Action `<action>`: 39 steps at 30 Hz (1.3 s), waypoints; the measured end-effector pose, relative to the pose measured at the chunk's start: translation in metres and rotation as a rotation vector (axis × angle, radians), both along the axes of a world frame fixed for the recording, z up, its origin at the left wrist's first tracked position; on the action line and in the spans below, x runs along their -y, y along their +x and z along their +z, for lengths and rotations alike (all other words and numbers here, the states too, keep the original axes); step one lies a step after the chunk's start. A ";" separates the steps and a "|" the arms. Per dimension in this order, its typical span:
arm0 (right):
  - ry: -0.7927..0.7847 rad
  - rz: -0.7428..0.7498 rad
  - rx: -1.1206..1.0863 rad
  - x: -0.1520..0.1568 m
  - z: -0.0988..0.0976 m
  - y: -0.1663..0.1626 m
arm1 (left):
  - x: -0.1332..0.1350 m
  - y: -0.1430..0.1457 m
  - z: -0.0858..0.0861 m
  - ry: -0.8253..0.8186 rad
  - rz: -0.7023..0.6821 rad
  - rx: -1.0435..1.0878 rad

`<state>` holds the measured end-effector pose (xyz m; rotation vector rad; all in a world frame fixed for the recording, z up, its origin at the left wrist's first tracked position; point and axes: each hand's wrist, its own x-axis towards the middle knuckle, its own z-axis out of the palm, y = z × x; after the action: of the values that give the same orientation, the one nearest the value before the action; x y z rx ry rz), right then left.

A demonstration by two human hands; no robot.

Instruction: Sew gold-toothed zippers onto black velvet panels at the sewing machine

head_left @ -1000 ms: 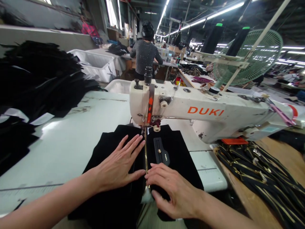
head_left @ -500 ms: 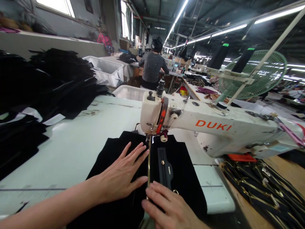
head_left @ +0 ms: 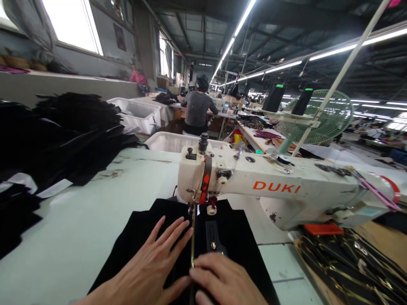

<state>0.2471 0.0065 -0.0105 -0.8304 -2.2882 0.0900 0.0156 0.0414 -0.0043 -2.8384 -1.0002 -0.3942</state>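
My left hand point(head_left: 149, 267) lies flat with fingers spread on black fabric point(head_left: 140, 237), left of a gold zipper point(head_left: 192, 237) that runs up under the needle of the white DUKI sewing machine point(head_left: 270, 190). On the fabric just right of the zipper, my right hand point(head_left: 222, 281) presses down with its fingers together, below a black strap piece with a metal stud point(head_left: 213, 239). Neither hand grips anything.
Stacks of black fabric pieces point(head_left: 57, 131) fill the left of the white table point(head_left: 63, 228). A heap of black and gold zippers point(head_left: 349, 267) lies at right. White bins point(head_left: 140, 112), a green fan point(head_left: 321, 116) and a person seated with back turned point(head_left: 197, 108) stand beyond.
The view has tilted up, so both hands sit lower in the frame. The fabric and zipper have fed forward under the needle, with both hands still flat on the fabric.
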 end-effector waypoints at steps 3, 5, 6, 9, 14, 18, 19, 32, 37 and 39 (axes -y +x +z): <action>-0.050 -0.124 0.142 -0.022 0.017 0.004 | -0.002 0.000 0.002 0.096 -0.003 -0.007; -0.033 -0.146 0.225 -0.031 0.011 0.004 | -0.004 0.001 0.005 0.149 -0.012 -0.008; -0.013 -0.146 0.256 -0.034 0.005 0.004 | -0.004 0.001 0.007 0.170 -0.020 -0.008; 0.069 -0.143 0.284 -0.039 -0.014 0.004 | -0.006 0.000 0.010 0.210 -0.039 -0.005; 0.174 -0.143 0.262 -0.045 -0.025 0.002 | -0.014 -0.003 -0.001 0.195 -0.070 -0.033; 0.184 -0.152 0.261 -0.047 -0.028 0.000 | -0.023 -0.003 -0.015 0.237 -0.087 -0.047; 0.183 -0.151 0.262 -0.047 -0.030 0.000 | -0.023 -0.003 -0.018 0.251 -0.082 -0.036; 0.267 -0.191 0.260 -0.061 -0.028 -0.003 | -0.030 -0.002 -0.005 0.086 -0.047 0.036; 0.252 -0.178 0.253 -0.061 -0.019 -0.004 | -0.030 -0.004 -0.005 0.000 -0.051 0.047; 0.236 -0.167 0.254 -0.061 -0.018 -0.003 | -0.030 -0.004 -0.005 -0.027 -0.046 0.049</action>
<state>0.2438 0.0677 -0.0290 -0.9469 -2.3910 -0.3738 0.0115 0.0717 -0.0090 -2.8938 -0.9580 -0.4602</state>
